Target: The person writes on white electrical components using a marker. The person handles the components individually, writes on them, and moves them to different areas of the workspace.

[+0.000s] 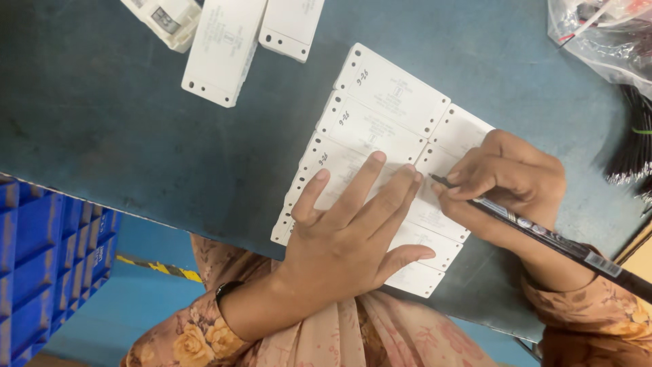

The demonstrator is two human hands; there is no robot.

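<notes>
On the blue-grey table (136, 122), a row of flat white plastic boxes (380, 115) lies side by side, long edges touching, running from the far side toward the near table edge. My left hand (353, 238) rests flat on the nearer boxes in that row, fingers (360, 187) spread and straight, palm down, gripping nothing. A dark band (227, 291) sits on that wrist. My right hand (506, 180) lies at the right end of the same row, its fingers curled tight around a black pen (543, 234). The pen tip (433, 178) touches the surface of one white box, just beside my left fingertips. The pen barrel slants away to the lower right, over my right wrist. More white boxes (224, 47) lie apart at the far side of the table. A clear plastic bag (601, 37) sits at the far right corner, with a bundle of black wires (631, 146) just beside it. Below the table edge to the left stands a blue crate (47, 265).
</notes>
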